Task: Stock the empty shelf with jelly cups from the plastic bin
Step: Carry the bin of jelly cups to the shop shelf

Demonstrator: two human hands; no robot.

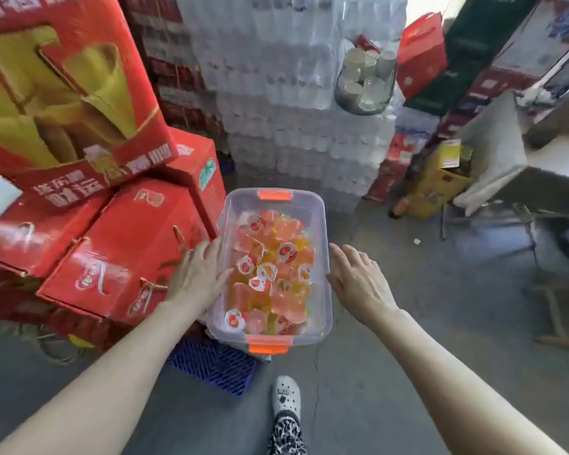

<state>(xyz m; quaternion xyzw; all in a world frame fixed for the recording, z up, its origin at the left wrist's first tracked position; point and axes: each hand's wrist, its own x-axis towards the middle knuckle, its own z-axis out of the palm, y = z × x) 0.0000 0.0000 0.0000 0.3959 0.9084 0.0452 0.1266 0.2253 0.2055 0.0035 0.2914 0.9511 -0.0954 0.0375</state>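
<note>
A clear plastic bin [324,224] with orange latches at both ends sits in the middle, raised on a blue crate. It holds several pink and orange jelly cups [271,274] with white and red lids. My left hand [199,274] lies at the bin's left rim, fingers straight, touching or nearly touching the wall. My right hand [358,284] hovers with spread fingers just beside the bin's right rim. Neither hand holds anything. No shelf is in view.
Stacked red cartons [119,244] crowd the left, right against the bin. Shrink-wrapped water bottle packs [303,110] rise behind it. A blue crate [211,366] sits under the bin. A yellow box [437,188] and a metal-legged table stand right. Grey concrete floor lies below.
</note>
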